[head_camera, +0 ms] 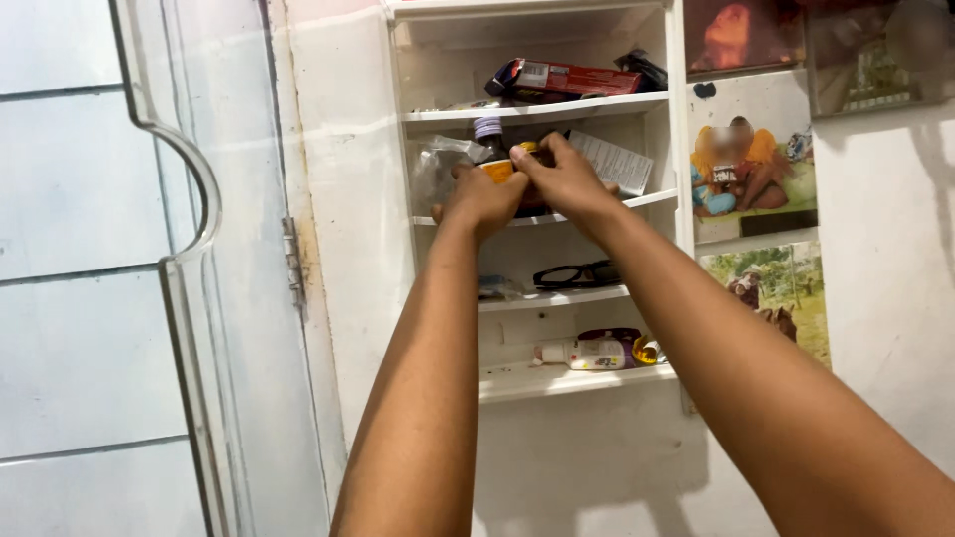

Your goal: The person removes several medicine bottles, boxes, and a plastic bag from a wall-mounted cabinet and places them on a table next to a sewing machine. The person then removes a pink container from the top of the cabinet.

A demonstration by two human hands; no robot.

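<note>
Two hands up at the white cabinet — left hand wrapped round the orange jar on the second shelf, right hand pinching its lid from the right. Jar upright, between both grips, right fingers on top.

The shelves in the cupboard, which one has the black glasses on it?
The third shelf from the top, just below the hands, holds the black glasses; the others hold packets and bottles.
</note>
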